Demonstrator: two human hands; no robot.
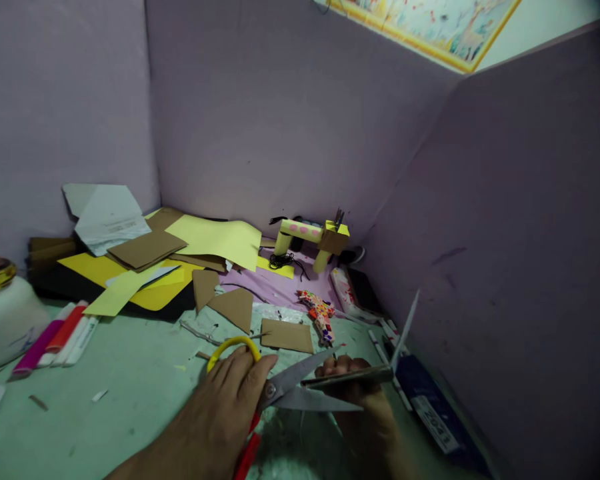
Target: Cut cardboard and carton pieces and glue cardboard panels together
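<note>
Two curled hands: your left hand [230, 397] grips scissors [271, 391] sideways, tips right; your right hand [363, 407] grips a flat piece [353, 377].

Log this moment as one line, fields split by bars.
left hand: holding scissors, blades open | right hand: holding flat piece, edge-on | piece: end between blades | blade contact: unclear | nearby: cardboard

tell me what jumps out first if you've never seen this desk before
First, the big open scissors in the left hand, front and centre, blades spread at a thin flat piece in the right hand. Next, the pink-spotted yellow figure standing near the back wall, with bright yellow sheets to its left.
</note>
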